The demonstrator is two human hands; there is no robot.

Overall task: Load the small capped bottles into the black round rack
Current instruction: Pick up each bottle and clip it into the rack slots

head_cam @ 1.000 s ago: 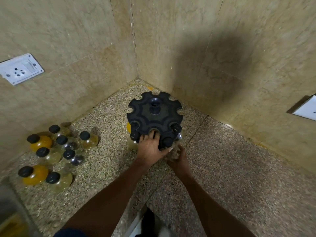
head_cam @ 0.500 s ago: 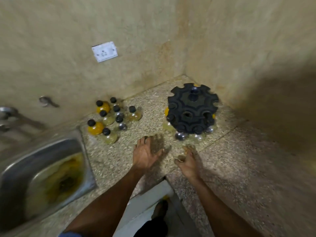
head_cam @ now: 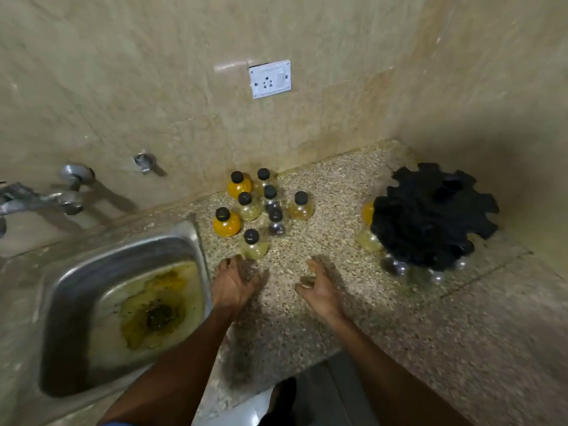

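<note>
Dim, motion-blurred, heavy right-side shadow

Speckled, matt stone worktop point(head_cam: 338, 327); dull, stained steel sink point(head_cam: 76, 272); glossy beige wall tiles point(head_cam: 153, 87); matt black plastic round rack point(head_cam: 430, 216); clear glossy small bottles point(head_cam: 255, 244).

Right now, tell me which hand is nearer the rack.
Right. The right hand is open on the counter just left of the rack; the left hand is farther left, beside the sink.

Bottles point(head_cam: 261, 207) stand clustered on the counter point(head_cam: 338, 318) against the back wall, between the sink point(head_cam: 184, 238) at left and the rack point(head_cam: 433, 216) in the right corner.
</note>
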